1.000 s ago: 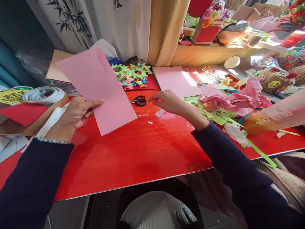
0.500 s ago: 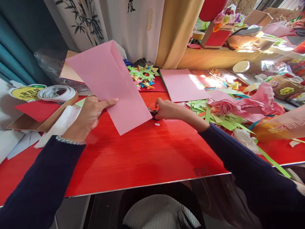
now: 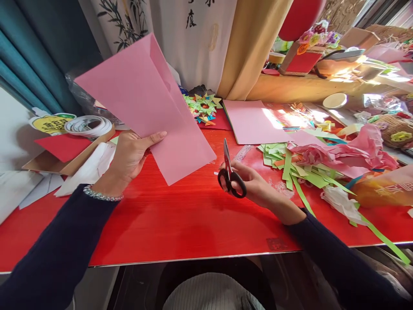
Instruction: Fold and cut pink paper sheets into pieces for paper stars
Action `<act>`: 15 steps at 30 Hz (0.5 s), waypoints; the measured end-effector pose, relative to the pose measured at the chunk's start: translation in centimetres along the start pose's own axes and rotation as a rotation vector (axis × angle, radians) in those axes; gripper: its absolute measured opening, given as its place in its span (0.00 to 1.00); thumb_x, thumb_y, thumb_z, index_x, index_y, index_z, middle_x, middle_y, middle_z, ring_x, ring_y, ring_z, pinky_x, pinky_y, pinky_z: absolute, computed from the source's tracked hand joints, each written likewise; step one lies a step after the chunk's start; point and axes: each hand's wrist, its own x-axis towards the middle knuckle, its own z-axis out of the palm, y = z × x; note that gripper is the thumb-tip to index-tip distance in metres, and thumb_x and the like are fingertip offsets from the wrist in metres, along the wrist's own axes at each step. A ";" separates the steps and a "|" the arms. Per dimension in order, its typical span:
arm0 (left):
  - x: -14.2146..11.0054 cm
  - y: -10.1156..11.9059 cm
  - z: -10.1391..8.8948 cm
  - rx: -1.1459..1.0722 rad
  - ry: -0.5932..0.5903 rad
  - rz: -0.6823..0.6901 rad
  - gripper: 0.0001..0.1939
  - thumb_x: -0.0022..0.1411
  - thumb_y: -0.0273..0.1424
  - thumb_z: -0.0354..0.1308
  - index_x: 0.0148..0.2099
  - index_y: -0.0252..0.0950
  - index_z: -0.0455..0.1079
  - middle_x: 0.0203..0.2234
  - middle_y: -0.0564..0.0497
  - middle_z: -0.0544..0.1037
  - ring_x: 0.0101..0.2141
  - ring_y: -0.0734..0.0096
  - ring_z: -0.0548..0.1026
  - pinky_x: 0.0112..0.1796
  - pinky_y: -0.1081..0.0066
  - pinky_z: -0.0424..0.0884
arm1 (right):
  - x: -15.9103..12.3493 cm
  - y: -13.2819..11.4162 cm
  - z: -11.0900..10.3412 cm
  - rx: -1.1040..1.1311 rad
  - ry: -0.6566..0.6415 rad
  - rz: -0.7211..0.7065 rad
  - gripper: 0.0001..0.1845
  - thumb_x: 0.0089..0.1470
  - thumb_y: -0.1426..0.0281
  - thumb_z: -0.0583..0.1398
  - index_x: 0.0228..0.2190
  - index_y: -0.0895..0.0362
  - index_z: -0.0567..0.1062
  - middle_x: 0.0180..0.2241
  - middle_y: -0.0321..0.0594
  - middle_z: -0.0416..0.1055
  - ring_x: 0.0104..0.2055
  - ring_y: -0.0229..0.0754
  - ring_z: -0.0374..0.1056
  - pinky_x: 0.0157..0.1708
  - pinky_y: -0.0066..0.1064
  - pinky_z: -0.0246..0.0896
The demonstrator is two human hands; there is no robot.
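Note:
A folded sheet of pink paper [image 3: 145,99] is pinched along its left edge by my left hand [image 3: 132,153], thumb on top. The sheet is tilted and raised above the red table [image 3: 155,224]; its fold line runs along the right side. My right hand [image 3: 254,183] holds black-handled scissors [image 3: 229,172] by the finger loops, apart from the paper and to its right. The scissor blades look closed together and point away from me. Behind my right hand a clear ruler [image 3: 243,153] lies on the table.
A stack of pink paper [image 3: 251,122] lies at the back. To the right are green paper strips [image 3: 277,155] and crumpled pink paper [image 3: 348,150]. Folded paper stars [image 3: 203,105] sit behind the sheet. At left, a cardboard tray [image 3: 48,163] carries a white tape roll [image 3: 87,125].
My right hand has come toward me and turned, bringing the scissors up off the table into full view. The pink paper remains in my left hand, slightly higher in the view.

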 end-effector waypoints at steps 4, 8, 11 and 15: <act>0.2 0.2 -0.3 0.037 -0.007 0.033 0.14 0.47 0.28 0.69 0.39 0.40 0.74 0.36 0.57 0.80 0.46 0.67 0.74 0.47 0.64 0.69 | -0.2 0.9 0.5 -0.041 -0.189 0.029 0.35 0.41 0.47 0.65 0.46 0.55 0.67 0.32 0.38 0.67 0.33 0.38 0.64 0.30 0.29 0.58; 0.3 0.4 -0.6 0.054 -0.044 0.052 0.13 0.47 0.29 0.69 0.37 0.41 0.74 0.36 0.59 0.80 0.49 0.67 0.72 0.46 0.64 0.69 | -0.3 0.5 1.3 -0.228 -0.086 0.135 0.36 0.38 0.45 0.65 0.43 0.57 0.73 0.29 0.35 0.64 0.30 0.36 0.61 0.29 0.28 0.54; 0.0 0.6 -0.5 0.061 -0.069 0.027 0.16 0.48 0.29 0.69 0.41 0.40 0.73 0.37 0.59 0.80 0.50 0.67 0.72 0.48 0.66 0.70 | -0.4 0.0 1.9 -0.277 0.048 0.134 0.35 0.36 0.45 0.66 0.40 0.56 0.75 0.26 0.33 0.62 0.26 0.34 0.57 0.26 0.27 0.51; -0.4 0.7 -0.1 0.036 -0.062 0.031 0.23 0.47 0.27 0.70 0.48 0.37 0.71 0.42 0.54 0.79 0.49 0.63 0.74 0.52 0.63 0.71 | -0.4 -0.1 2.1 -0.254 0.089 0.105 0.37 0.33 0.44 0.67 0.40 0.57 0.76 0.24 0.32 0.61 0.24 0.33 0.55 0.24 0.28 0.49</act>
